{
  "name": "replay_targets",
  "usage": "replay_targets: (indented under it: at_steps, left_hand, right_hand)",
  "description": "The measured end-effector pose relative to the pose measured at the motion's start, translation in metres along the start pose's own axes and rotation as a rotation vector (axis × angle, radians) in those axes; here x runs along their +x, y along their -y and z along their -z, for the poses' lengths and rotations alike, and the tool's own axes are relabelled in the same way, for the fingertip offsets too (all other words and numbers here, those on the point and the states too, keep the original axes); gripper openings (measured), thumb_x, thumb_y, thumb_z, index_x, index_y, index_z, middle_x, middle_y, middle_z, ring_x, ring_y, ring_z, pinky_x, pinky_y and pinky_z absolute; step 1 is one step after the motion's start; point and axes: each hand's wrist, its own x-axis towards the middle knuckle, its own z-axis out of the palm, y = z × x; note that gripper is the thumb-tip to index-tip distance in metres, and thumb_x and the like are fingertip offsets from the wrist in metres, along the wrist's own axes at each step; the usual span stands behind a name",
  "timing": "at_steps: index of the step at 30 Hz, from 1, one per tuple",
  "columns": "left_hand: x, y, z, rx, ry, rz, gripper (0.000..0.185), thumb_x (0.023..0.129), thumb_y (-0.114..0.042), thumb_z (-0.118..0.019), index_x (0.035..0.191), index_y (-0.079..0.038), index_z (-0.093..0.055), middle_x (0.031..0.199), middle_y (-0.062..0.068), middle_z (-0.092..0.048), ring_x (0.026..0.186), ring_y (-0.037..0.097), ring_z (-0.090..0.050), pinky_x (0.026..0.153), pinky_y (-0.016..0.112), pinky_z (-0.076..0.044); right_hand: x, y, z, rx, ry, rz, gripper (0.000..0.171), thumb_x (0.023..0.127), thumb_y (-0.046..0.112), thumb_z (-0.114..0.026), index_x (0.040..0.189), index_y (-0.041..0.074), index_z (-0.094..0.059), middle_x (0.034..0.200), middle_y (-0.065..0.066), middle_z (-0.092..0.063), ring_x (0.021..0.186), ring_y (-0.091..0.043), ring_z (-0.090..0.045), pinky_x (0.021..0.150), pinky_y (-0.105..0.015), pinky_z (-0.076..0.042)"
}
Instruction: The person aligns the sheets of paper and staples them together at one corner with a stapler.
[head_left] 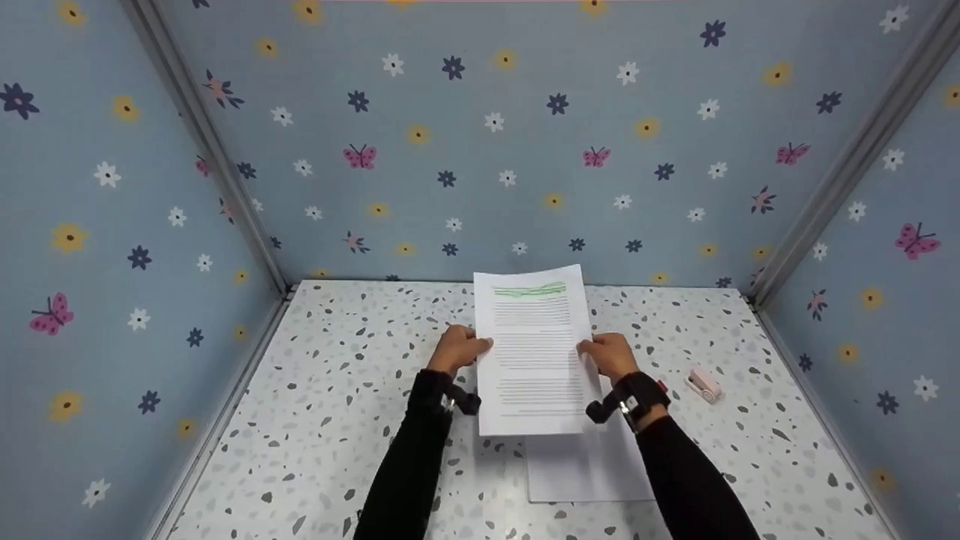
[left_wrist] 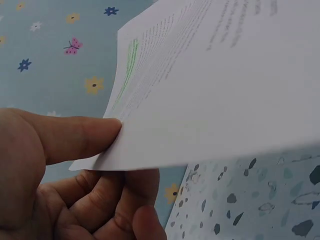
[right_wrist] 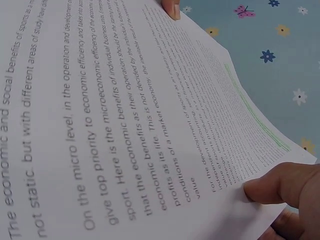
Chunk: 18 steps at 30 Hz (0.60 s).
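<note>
Three floral walls [head_left: 525, 150] box in the speckled tabletop [head_left: 337, 420], blue with butterflies and flowers.

Sheet [head_left: 534, 352]: printed page held up off the tabletop, centre of the booth, between both hands. Long axis runs near-to-far, away from the person. Green-highlighted heading is at the far end, bottom edge is nearest the person. Far end tips up toward the back wall. Page bows slightly along its length. Text faces the person, right way up for reading.

Second sheet [head_left: 592, 469]: blank side showing, flat on the tabletop, below and slightly right of the held sheet, partly under the right forearm. Long axis also near-to-far.

Left hand [head_left: 457, 349]: grips the sheet's left edge about midway along. In the left wrist view the thumb [left_wrist: 75, 137] lies on top at the edge and the fingers [left_wrist: 125, 195] curl underneath, so it is pinching the page.

Right hand [head_left: 609, 354]: grips the right edge, roughly opposite the left. In the right wrist view the thumb [right_wrist: 282, 185] presses on the printed face near the edge, with the other fingers behind the page, mostly hidden.

Both forearms are in black sleeves with wrist-mounted cameras.

Stapler [head_left: 704, 385]: small, pink, on the tabletop right of the right hand, apart from both sheets.
</note>
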Motion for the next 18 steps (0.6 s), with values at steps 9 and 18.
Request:
replay_targets:
  at_steps: [9, 18]
  left_hand:
    - [0.002, 0.002, -0.031, 0.012, 0.096, -0.037, 0.016, 0.096, -0.015, -0.068, 0.094, -0.001, -0.075, 0.074, 0.005, -0.063, 0.060, 0.015, -0.045, 0.064, 0.034, -0.037]
    - [0.001, 0.004, -0.056, 0.027, 0.126, -0.036, 0.018, 0.096, -0.018, -0.068, 0.090, -0.002, -0.074, 0.070, 0.003, -0.059, 0.058, 0.015, -0.043, 0.060, 0.030, -0.035]
  right_hand:
    - [-0.007, -0.024, 0.027, -0.031, -0.008, -0.045, 0.032, 0.095, 0.016, -0.062, 0.115, -0.008, -0.072, 0.127, -0.025, -0.064, 0.109, -0.031, -0.062, 0.082, -0.037, -0.055]
    - [-0.007, -0.047, 0.045, -0.073, -0.030, -0.068, 0.021, 0.095, 0.015, -0.063, 0.084, -0.001, -0.070, 0.090, -0.012, -0.066, 0.078, -0.022, -0.058, 0.066, -0.030, -0.050]
